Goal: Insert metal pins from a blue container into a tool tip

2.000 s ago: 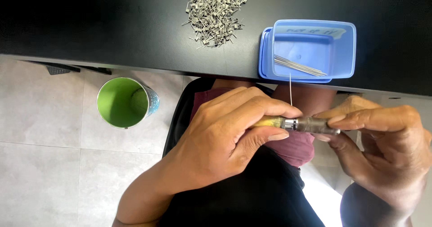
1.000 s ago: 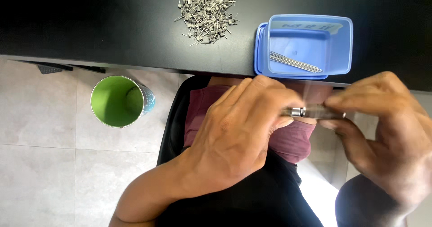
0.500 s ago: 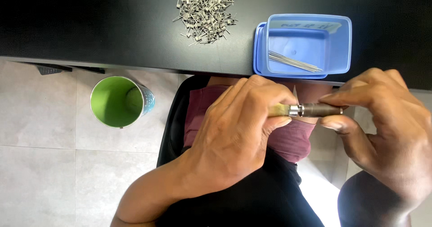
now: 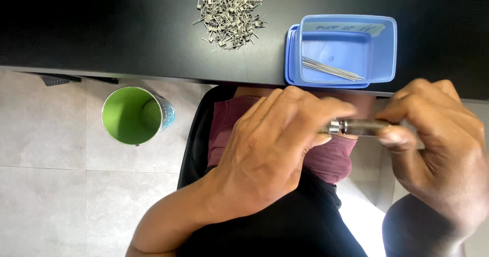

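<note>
- The left hand (image 4: 265,155) and the right hand (image 4: 438,145) both grip a small metal tool (image 4: 356,127) between them, over the lap.
- A blue box (image 4: 346,51) with thin wires sits on the black table (image 4: 102,28).

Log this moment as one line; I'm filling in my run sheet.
left hand: grips small metal tool | right hand: pinches its other end | blue tub with thin rods, wire coil pile on black table
</note>
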